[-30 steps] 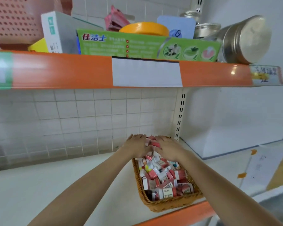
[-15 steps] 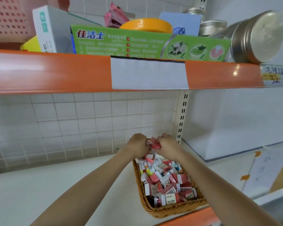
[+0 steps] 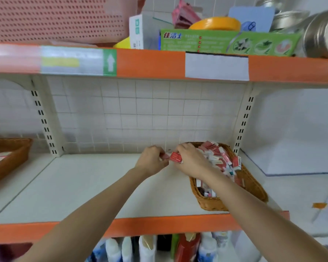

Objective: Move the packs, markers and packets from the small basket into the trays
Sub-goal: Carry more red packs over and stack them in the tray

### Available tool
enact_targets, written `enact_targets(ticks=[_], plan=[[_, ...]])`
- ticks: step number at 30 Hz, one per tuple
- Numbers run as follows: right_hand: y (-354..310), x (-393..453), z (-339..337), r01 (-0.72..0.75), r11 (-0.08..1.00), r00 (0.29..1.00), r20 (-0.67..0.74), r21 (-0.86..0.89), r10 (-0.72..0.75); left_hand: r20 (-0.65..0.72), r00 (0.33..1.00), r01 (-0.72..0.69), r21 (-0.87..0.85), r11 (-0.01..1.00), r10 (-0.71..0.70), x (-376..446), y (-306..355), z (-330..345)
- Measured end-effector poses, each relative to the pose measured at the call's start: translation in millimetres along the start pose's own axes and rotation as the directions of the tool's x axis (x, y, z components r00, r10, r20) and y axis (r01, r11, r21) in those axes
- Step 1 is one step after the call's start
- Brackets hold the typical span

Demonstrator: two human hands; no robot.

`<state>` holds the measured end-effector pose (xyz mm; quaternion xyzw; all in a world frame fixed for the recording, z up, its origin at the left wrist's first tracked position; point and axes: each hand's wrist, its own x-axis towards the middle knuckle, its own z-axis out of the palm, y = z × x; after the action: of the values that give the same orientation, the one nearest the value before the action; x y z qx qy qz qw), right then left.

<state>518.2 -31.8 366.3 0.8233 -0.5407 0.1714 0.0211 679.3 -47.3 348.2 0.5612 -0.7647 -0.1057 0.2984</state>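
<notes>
A small wicker basket (image 3: 212,203) stands at the right end of the white shelf, heaped with several red and white packs (image 3: 219,159). Just left of the basket's far corner, both hands hover above the shelf. My left hand (image 3: 152,162) grips red and white packs in curled fingers. My right hand (image 3: 189,161) holds a red pack (image 3: 176,157) whose end sticks out toward the left hand. The two hands nearly touch.
A larger wicker tray (image 3: 17,152) with a few packs sits at the far left of the same shelf. An orange-edged upper shelf (image 3: 150,63) carries boxes, tins and a pink basket. Bottles (image 3: 148,248) stand below. White shelf surface (image 3: 83,182) lies between tray and basket.
Both hands have closed on packs, lifted them from the basket and carried them left past its edge. The view has swung left, bringing the left tray into sight.
</notes>
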Motion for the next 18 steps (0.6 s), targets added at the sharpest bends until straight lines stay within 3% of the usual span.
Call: enact_targets(ticks=[8,18], plan=[[-104.2,13.2,23.6,0.127,0.991,0.991,0.042,0.032,-0.129,-0.050,0.996,0.074,0.094,0.993,-0.070,-63.5,-63.0,-70.3],[-289.8,33.4,59.5,0.244,0.967,0.967,0.061,0.077,-0.249,-0.125,0.975,0.196,0.112,0.974,-0.182,-159.6,-193.7,-186.6]])
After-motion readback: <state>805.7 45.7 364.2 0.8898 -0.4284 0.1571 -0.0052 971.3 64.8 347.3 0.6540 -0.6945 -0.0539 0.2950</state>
